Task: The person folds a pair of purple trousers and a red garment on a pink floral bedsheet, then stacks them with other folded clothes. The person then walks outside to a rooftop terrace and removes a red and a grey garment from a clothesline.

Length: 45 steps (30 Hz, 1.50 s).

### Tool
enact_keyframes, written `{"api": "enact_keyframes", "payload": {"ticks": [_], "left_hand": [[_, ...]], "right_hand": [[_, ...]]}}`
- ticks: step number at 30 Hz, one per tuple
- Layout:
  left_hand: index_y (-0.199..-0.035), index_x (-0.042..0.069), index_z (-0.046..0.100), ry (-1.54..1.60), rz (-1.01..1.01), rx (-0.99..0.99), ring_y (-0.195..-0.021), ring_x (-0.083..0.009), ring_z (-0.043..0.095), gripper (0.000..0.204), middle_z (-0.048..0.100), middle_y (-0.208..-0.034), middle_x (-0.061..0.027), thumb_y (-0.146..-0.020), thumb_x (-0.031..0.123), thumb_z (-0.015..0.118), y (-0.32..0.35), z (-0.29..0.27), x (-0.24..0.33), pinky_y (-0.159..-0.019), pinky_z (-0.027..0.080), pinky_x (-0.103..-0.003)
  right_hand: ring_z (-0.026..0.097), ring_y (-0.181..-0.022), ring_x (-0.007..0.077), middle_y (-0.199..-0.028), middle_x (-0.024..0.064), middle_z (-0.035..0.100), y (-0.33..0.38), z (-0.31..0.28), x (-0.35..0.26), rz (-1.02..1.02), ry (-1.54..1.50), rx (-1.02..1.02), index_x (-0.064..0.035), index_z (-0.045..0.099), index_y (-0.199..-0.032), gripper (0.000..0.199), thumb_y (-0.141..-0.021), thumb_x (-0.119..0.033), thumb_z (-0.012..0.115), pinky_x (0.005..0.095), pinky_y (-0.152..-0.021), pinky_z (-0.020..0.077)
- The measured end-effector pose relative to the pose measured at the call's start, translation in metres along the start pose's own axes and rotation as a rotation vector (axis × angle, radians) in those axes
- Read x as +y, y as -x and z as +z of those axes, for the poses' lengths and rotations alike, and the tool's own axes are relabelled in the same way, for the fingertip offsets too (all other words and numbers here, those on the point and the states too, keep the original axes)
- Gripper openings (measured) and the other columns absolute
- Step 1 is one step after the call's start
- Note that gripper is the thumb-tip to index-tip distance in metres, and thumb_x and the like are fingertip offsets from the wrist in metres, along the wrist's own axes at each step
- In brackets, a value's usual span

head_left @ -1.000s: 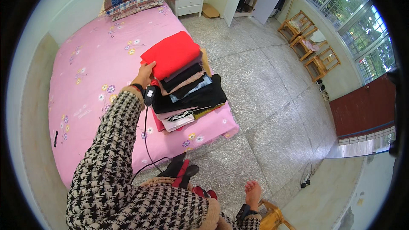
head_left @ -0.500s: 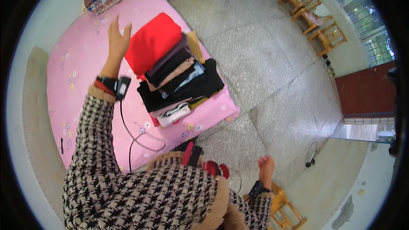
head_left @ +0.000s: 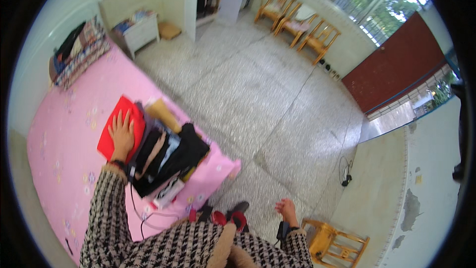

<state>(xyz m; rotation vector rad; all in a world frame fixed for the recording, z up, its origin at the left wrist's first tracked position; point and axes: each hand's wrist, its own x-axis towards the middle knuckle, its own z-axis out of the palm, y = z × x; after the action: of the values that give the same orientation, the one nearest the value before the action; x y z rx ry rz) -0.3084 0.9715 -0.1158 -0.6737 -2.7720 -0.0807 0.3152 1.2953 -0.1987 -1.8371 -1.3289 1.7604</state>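
A bed (head_left: 59, 159) with a pink flowered sheet fills the left of the scene, and a heap of folded blankets and dark clothes (head_left: 77, 52) lies at its far end against the wall. On the bed's right edge sits a row of folded clothes. The leftmost and farthest piece is a red folded garment (head_left: 115, 119), lying flat on the sheet. The left hand (head_left: 122, 136) rests palm down on it, open, with the fingers spread and pointing toward the far end of the bed; it grips nothing. A dark band circles that wrist, and the sleeve below it is black-and-white houndstooth. Just to the right of the red garment lie black folded clothes (head_left: 171, 161) with a tan piece between them, and a tan folded item (head_left: 161, 114) sits at the far side of the row. A thin black cable (head_left: 144, 213) trails from the near end of the pile across the sheet.

Farther right, near the lower edge, the right hand (head_left: 286, 209) hangs over the speckled stone floor (head_left: 267, 94), well apart from the bed, loosely open and holding nothing. Just to its right stands a small yellow wooden stool (head_left: 332, 240). Far off, a white bedside cabinet (head_left: 139, 32) stands beside the bed's far end, and three wooden chairs (head_left: 297, 22) line the wall under the window.
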Motion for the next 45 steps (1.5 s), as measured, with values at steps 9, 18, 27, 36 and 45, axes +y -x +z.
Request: {"api": "enact_keyframes", "payload": {"ticks": [9,18,27,36,45], "left_hand": [[-0.128,0.016,0.051,0.106,-0.044,0.091,-0.122,-0.0355,0.041,0.036,0.046,-0.133,-0.0153,-0.094,0.022,0.043,-0.005,-0.003,-0.017,-0.100,0.035,-0.047],[-0.125,-0.001,0.049,0.073,-0.482,-0.010,-0.109,-0.0432,0.050,0.042,0.054,-0.118,-0.0265,-0.086,0.015,0.047,0.053,0.008,0.032,-0.095,0.040,-0.045],[-0.101,-0.002,0.061,-0.109,0.042,-0.991,-0.087,-0.0391,0.058,0.030,0.061,-0.095,-0.0233,-0.082,0.021,0.056,0.091,0.054,0.216,-0.076,0.048,-0.047],[-0.089,0.006,0.067,-0.291,1.320,-1.318,-0.072,-0.0311,0.058,0.024,0.062,-0.086,-0.0161,-0.078,0.028,0.063,-0.043,0.187,0.417,-0.062,0.048,-0.048],[-0.074,0.007,0.067,0.272,0.816,-0.799,-0.078,-0.0297,0.062,0.020,0.065,-0.082,-0.0111,-0.069,0.026,0.063,-0.205,0.279,0.811,-0.070,0.050,-0.042]], "right_hand": [[0.064,-0.070,0.0234,-0.090,0.0168,0.064,-0.034,-0.121,0.002,0.016,-0.126,0.033,-0.0003,0.044,-0.114,0.043,-0.094,-0.037,0.037,0.0343,-0.056,0.0493],[0.062,-0.067,0.0242,-0.087,0.0170,0.063,-0.097,-0.376,0.073,0.266,-0.433,0.015,-0.0029,0.057,-0.098,0.022,-0.087,-0.020,0.048,0.0327,-0.053,0.0464],[0.063,-0.064,0.0210,-0.084,0.0139,0.064,-0.168,-0.474,-0.021,-0.070,-0.151,0.275,0.0015,0.056,-0.095,0.026,-0.091,-0.020,0.043,0.0303,-0.053,0.0486],[0.064,-0.072,0.0172,-0.083,0.0108,0.065,-0.284,-0.493,-0.121,-0.083,0.039,0.120,0.0012,0.056,-0.098,0.029,-0.093,-0.026,0.046,0.0314,-0.058,0.0492],[0.063,-0.064,0.0198,-0.071,0.0100,0.064,-0.382,-0.575,-0.089,0.401,0.033,0.338,-0.0012,0.061,-0.076,0.028,-0.087,-0.025,0.051,0.0342,-0.052,0.0494]]}}
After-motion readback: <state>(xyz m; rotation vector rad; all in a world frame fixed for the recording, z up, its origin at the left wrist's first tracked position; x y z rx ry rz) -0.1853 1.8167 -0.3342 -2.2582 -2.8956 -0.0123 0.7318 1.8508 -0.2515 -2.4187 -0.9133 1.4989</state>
